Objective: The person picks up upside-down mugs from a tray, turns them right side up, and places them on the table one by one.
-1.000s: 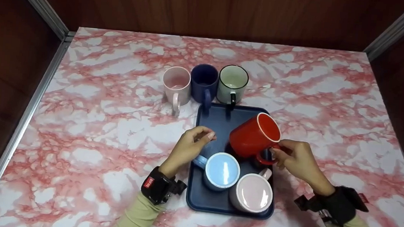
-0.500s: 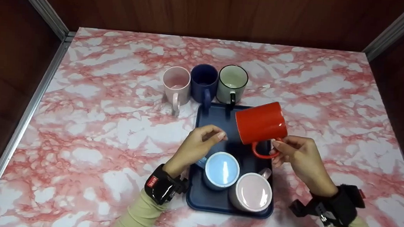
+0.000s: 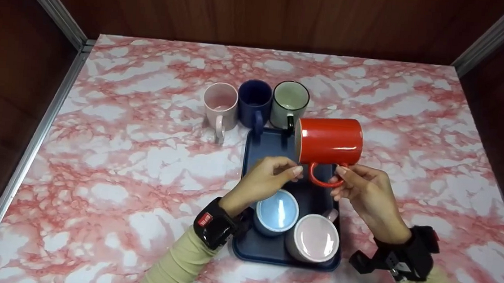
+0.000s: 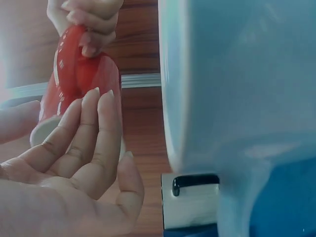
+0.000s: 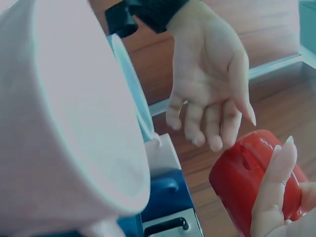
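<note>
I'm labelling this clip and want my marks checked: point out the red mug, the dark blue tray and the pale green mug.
Red mug (image 3: pixel 330 141): head view, side of its body.
Dark blue tray (image 3: pixel 269 148): head view, bare floor.
Pale green mug (image 3: pixel 290 96): head view, inside wall.

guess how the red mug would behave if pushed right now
The red mug would probably swivel, since the right hand holds it at the handle. Its shine suggests a slippery surface; being round, it would likely roll if laid sideways.
</note>
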A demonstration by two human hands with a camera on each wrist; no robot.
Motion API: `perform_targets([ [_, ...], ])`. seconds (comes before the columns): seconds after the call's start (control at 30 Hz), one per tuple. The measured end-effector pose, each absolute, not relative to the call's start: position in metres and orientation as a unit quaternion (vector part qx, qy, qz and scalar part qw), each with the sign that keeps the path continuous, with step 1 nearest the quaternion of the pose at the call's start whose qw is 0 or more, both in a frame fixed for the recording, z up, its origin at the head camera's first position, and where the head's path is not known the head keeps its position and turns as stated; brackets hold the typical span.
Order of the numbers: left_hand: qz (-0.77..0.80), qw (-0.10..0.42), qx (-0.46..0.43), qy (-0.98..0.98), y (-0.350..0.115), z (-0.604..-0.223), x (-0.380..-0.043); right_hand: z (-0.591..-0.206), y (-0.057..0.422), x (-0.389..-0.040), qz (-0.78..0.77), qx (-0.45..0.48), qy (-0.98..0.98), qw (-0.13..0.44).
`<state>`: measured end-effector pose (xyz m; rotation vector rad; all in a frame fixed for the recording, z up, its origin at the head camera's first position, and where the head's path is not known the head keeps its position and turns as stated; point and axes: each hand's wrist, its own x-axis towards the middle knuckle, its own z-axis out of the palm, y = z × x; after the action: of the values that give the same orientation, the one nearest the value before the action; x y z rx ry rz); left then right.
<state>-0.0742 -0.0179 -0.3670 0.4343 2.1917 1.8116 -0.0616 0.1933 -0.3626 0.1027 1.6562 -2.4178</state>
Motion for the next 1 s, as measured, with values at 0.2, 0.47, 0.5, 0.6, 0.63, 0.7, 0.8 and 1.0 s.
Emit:
perform_targets([
  [0.2, 0.657, 0.131, 0.121, 0.733, -0.007, -0.365, -0.074, -0.362, 0.187, -0.063, -0.836, 0.048, 0.537, 0.100],
  [0.47, 0.772, 0.107, 0.034, 0.625, 0.010, -0.365, -0.073, -0.361, 0.184, -0.064, -0.848, 0.048, 0.517, 0.102],
  [0.5, 0.778, 0.102, 0.028, 0.619, 0.011, -0.365, -0.073, -0.361, 0.184, -0.064, -0.849, 0.049, 0.516, 0.103],
  [0.6, 0.791, 0.095, 0.009, 0.604, 0.016, -0.365, -0.073, -0.361, 0.183, -0.064, -0.848, 0.059, 0.516, 0.103],
  [0.63, 0.796, 0.094, 0.003, 0.598, 0.017, -0.366, -0.073, -0.361, 0.183, -0.064, -0.849, 0.060, 0.514, 0.105],
  [0.7, 0.806, 0.098, -0.015, 0.583, 0.019, -0.366, -0.073, -0.361, 0.184, -0.064, -0.849, 0.058, 0.514, 0.107],
  [0.8, 0.821, 0.103, -0.042, 0.561, 0.021, -0.364, -0.072, -0.361, 0.183, -0.064, -0.849, 0.053, 0.514, 0.110],
  [1.0, 0.837, 0.113, -0.044, 0.534, 0.022, -0.361, -0.070, -0.361, 0.183, -0.064, -0.846, 0.040, 0.519, 0.115],
])
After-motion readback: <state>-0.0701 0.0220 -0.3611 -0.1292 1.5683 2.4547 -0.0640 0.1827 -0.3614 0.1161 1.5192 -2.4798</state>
